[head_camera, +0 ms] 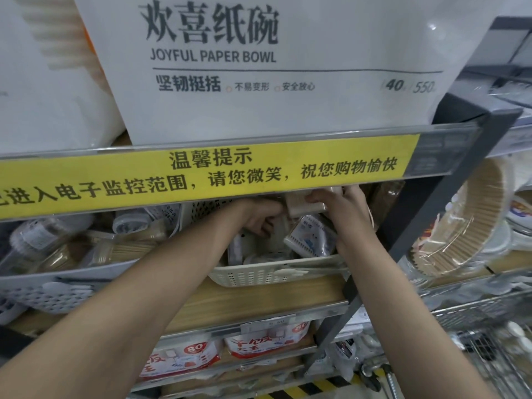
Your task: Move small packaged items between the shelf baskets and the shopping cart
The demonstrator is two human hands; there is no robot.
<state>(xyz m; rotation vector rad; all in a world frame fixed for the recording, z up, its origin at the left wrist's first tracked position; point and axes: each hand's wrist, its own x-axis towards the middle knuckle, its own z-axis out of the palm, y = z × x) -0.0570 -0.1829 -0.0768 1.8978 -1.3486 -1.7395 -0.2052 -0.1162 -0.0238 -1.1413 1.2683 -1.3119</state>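
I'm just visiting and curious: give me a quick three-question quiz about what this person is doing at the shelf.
1. True or false: both hands reach into the white perforated basket under the yellow notice strip.
2. What does the right hand hold? A) a paper plate B) a small pale box C) a bottle
3. Fill in: the English words on the big white pack above read "Joyful Paper ____".

Key
1. True. The left hand and the right hand are both over that basket.
2. B. Its fingers curl round the small pale box, lifted above the other packs.
3. Bowl, as printed on the paper bowl pack.
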